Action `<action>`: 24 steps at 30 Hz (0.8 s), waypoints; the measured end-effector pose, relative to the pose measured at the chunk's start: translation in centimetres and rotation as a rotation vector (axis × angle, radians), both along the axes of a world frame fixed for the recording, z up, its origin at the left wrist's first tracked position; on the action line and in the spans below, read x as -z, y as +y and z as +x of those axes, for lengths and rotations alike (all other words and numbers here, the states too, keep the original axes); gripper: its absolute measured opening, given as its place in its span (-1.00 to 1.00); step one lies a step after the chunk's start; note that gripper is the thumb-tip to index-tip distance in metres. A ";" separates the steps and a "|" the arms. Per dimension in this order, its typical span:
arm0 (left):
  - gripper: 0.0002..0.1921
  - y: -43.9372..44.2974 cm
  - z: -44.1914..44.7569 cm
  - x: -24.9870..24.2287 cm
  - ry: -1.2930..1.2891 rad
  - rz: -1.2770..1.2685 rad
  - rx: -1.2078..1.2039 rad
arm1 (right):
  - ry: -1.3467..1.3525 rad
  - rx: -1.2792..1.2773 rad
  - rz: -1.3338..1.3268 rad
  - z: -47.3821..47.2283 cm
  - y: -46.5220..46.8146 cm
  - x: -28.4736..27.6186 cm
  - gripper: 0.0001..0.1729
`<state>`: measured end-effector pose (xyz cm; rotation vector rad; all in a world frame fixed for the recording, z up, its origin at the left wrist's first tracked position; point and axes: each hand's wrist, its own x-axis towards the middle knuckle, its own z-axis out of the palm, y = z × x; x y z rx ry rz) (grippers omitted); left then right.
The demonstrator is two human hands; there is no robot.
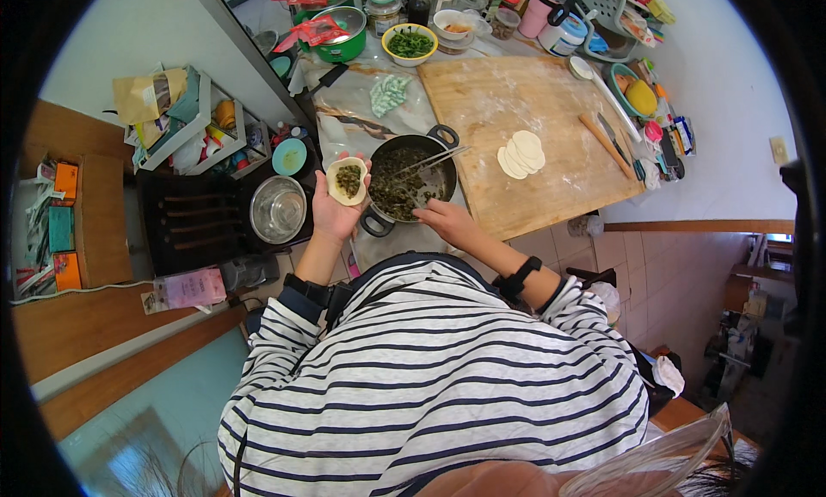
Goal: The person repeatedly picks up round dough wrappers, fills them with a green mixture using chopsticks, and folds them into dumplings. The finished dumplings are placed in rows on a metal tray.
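Note:
On the palm of my left hand (335, 216) lies a round dough wrapper (334, 192), its edge cupped around a heap of chopped green filling (349, 179). Just right of it stands a dark two-handled pot (450, 181) of the same kind of filling. My right hand (445, 221) is at the pot's near right rim, gripping a thin metal utensil (410, 196), probably a spoon, whose far end is in the filling. A pair of metal chopsticks (439, 160) leans over the pot's right rim. Several flat dough wrappers (523, 153) overlap on the floured wooden board (490, 103).
A rolling pin (606, 146) and a knife (612, 135) lie along the board's right side. A crumpled cloth (390, 95), a bowl of chopped greens (409, 44) and a green pot (342, 35) are farther back. A metal bowl (278, 210) stands left of my left hand.

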<state>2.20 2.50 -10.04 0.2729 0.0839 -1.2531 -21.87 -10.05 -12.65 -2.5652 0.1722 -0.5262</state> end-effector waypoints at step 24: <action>-0.38 0.4 0.3 0.0 -0.006 -0.033 0.042 | 0.284 0.011 0.010 -3.3 -0.1 0.4 -0.69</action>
